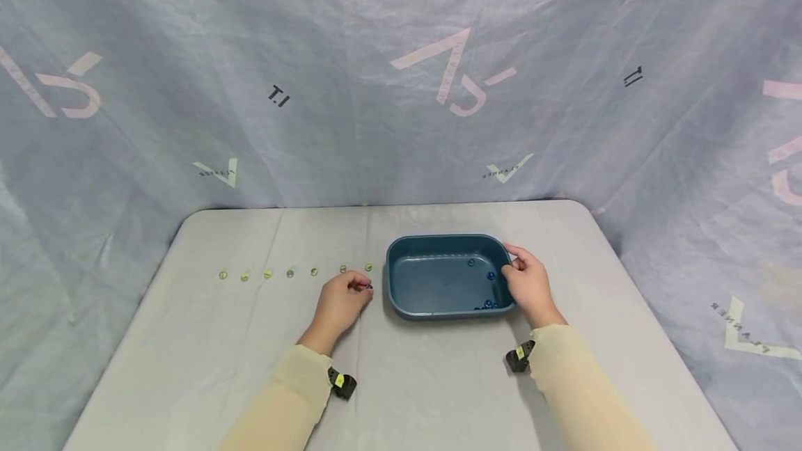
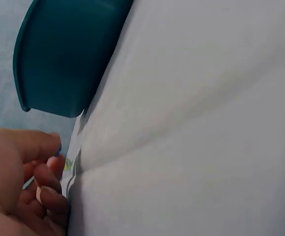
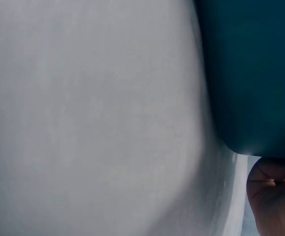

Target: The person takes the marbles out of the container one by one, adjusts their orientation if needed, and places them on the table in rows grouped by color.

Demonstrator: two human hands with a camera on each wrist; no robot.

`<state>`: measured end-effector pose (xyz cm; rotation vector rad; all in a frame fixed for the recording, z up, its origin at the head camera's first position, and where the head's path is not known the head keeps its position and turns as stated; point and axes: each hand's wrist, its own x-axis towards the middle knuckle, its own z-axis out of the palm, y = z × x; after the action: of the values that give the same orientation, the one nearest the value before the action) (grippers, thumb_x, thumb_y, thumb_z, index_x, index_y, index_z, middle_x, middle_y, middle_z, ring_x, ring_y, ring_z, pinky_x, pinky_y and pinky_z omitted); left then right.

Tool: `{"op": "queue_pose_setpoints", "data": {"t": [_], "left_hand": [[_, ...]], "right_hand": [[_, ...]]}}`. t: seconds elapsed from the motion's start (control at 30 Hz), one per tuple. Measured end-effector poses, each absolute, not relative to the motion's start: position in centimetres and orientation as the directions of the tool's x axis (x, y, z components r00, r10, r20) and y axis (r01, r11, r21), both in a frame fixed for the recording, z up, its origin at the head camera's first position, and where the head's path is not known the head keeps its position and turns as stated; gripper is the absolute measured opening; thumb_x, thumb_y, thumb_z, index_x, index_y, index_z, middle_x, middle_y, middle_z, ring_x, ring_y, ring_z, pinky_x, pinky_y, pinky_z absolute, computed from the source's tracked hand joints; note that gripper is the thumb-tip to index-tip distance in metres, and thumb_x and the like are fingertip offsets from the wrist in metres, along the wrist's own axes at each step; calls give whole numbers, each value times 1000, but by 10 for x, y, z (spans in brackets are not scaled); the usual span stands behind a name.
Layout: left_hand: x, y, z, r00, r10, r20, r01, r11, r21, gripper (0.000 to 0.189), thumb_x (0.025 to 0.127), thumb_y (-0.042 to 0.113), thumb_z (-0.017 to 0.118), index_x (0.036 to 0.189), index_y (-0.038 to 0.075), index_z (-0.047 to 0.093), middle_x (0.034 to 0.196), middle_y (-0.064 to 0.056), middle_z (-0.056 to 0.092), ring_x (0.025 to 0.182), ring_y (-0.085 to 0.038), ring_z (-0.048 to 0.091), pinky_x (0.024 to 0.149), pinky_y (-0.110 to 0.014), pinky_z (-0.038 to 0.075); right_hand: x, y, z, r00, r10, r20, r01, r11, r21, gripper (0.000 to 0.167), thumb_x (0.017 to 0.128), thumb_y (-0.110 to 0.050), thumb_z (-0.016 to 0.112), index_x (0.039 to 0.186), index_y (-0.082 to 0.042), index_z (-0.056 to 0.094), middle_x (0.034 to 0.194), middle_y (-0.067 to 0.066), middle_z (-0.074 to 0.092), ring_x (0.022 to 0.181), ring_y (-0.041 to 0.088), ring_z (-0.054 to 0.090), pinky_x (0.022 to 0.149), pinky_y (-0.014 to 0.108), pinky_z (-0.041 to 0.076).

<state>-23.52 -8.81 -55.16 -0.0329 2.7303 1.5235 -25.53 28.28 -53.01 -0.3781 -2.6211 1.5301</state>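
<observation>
Between the thumb and fingertip of my left hand (image 1: 341,303) is a small blue marble (image 2: 59,150), mostly covered by the fingers. That hand is just left of a dark teal plastic basin (image 1: 410,314), close above the table. My right hand (image 1: 530,287) grips the basin's right end, thumb over the rim and fingers outside. Several blue marbles (image 1: 491,275) lie inside the basin, toward its right side. A row of several clear marbles with yellow-green colouring (image 1: 315,272) runs along the table to the left; its rightmost marble (image 1: 368,267) sits just beyond my left fingertips.
A pale cloth covers the table (image 1: 438,381), with creases running front to back. Behind and at both sides hangs a grey-blue printed fabric (image 1: 351,89). Small black cameras (image 1: 342,385) are worn at both wrists.
</observation>
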Motion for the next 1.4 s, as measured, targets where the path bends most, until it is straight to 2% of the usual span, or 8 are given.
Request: {"op": "queue_pose_setpoints", "data": {"t": [0.17, 0.67, 1.4], "left_hand": [[-238, -86, -555, -1000, 2, -1, 1, 594, 805, 8, 89, 10, 79, 95, 14, 75, 84, 4, 68, 75, -13, 60, 71, -35, 51], [-243, -82, -556, -999, 1, 34, 25, 697, 717, 8, 88, 10, 80, 91, 15, 75, 79, 5, 65, 73, -13, 59, 71, -36, 50], [-242, -82, -557, -1000, -2, 15, 10, 677, 736, 10, 87, 11, 80, 93, 16, 75, 81, 5, 63, 75, -14, 58, 73, -36, 49]], "right_hand": [[-255, 283, -530, -967, 249, -57, 172, 470, -866, 52, 97, -5, 55, 149, -13, 57, 82, 5, 44, 69, 21, 43, 58, 29, 37], [-256, 282, -531, -966, 254, -42, 162, 474, -865, 52, 96, -2, 57, 147, -12, 58, 80, 4, 45, 67, 20, 43, 57, 28, 36], [-255, 284, -530, -970, 239, -49, 161, 474, -865, 52, 97, -4, 56, 148, -12, 57, 80, 5, 45, 67, 21, 43, 57, 29, 36]]}}
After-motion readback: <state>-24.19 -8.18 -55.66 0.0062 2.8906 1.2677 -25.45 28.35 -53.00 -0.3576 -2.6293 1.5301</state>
